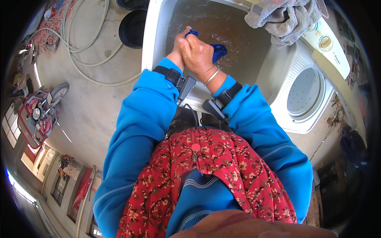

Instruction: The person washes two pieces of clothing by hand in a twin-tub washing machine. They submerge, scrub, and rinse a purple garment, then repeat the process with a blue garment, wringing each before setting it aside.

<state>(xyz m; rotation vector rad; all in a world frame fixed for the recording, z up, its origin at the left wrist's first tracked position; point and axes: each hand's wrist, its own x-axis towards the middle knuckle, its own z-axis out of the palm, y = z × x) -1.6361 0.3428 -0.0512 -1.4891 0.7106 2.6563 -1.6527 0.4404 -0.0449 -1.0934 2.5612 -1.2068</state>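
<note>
Both my hands are closed together on a small wet blue cloth [219, 52], over the murky water [242, 27] in the wash tub of a white twin-tub washing machine [150, 33]. One end of the cloth pokes out above my fingers, and a larger bunched part sticks out to the right of my hands. My left hand [177, 51] is partly hidden behind my right hand [198, 55], whose fingers wrap round the cloth. A bracelet sits on my right wrist.
A grey towel [283, 20] lies over the machine's top, beside the control knobs [326, 43]. The round spin tub [304, 93] is at the right. Left of the machine are a black basin [133, 29] and a coiled hose [83, 73]. A red three-wheeled vehicle [37, 113] stands farther left.
</note>
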